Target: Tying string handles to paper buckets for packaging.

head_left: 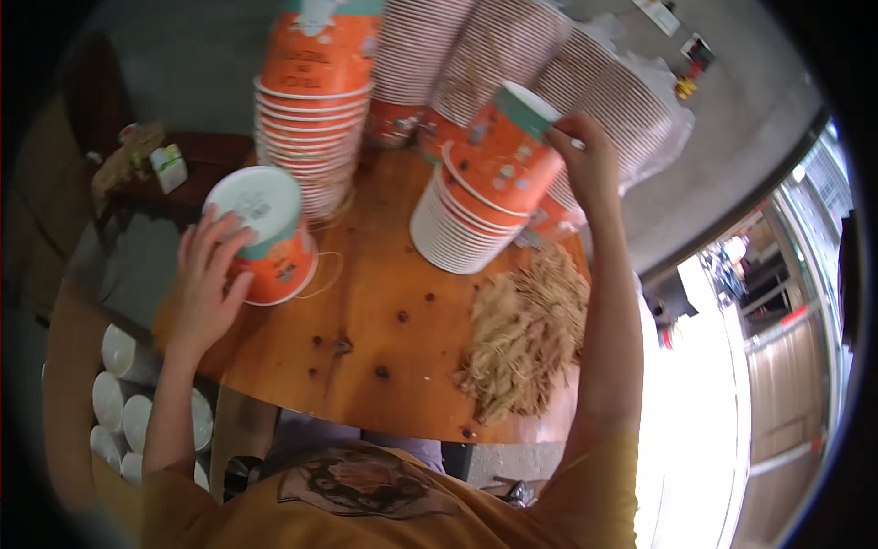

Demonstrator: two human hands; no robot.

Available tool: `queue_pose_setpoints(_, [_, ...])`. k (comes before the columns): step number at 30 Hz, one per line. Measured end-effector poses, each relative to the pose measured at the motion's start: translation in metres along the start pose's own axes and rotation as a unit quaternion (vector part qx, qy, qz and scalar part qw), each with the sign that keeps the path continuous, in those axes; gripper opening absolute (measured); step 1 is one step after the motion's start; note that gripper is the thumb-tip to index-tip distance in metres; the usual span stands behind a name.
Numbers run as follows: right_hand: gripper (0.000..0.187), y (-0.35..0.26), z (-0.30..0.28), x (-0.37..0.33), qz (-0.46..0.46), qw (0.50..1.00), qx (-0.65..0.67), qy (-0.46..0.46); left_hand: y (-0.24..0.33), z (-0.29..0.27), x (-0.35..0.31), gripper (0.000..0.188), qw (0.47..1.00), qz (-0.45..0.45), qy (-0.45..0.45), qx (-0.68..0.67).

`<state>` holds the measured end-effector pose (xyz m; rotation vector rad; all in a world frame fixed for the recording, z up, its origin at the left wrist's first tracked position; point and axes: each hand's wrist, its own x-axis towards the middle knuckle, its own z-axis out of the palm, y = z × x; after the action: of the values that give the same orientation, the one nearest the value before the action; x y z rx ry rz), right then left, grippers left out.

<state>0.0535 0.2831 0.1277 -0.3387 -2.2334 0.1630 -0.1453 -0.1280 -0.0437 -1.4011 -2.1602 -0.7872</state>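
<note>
An upside-down orange paper tub (279, 272) with a teal band and pale base sits at the table's left. My left hand (207, 274) lies against its base and side, fingers spread. Farther right, my right hand (590, 165) pinches the teal bottom end of another orange paper tub (506, 156). That tub is upside down and tilted, over the upper end of a leaning nested stack (465, 227) with white rims. Whether it is seated on the stack or lifted slightly, I cannot tell. A thin tan loop (327, 277) lies beside the left tub.
A tall stack of tubs (309, 137) stands behind the left tub. Plastic-wrapped stacks (501, 57) line the table's back. A heap of tan stringy strands (526, 343) covers the wooden table's (366, 339) right front. White rolled or cup-like pieces (123, 403) fill a box at lower left.
</note>
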Motion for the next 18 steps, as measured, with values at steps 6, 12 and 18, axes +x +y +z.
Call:
queue_pose_setpoints(6, [0.019,-0.022,-0.043,0.012,0.012,0.992,0.040,0.123,0.011,-0.002,-0.004,0.046,0.997,0.030,0.063,0.030])
queue_pose_setpoints(12, [0.013,-0.086,-0.067,-0.078,0.022,0.938,0.127,0.321,0.067,-0.006,0.010,0.049,0.961,-0.015,0.078,-0.264])
queue_pose_setpoints(18, [0.011,-0.131,0.010,-0.235,0.133,0.926,0.245,0.254,0.167,0.016,0.034,0.044,0.694,-0.071,-0.032,-0.716])
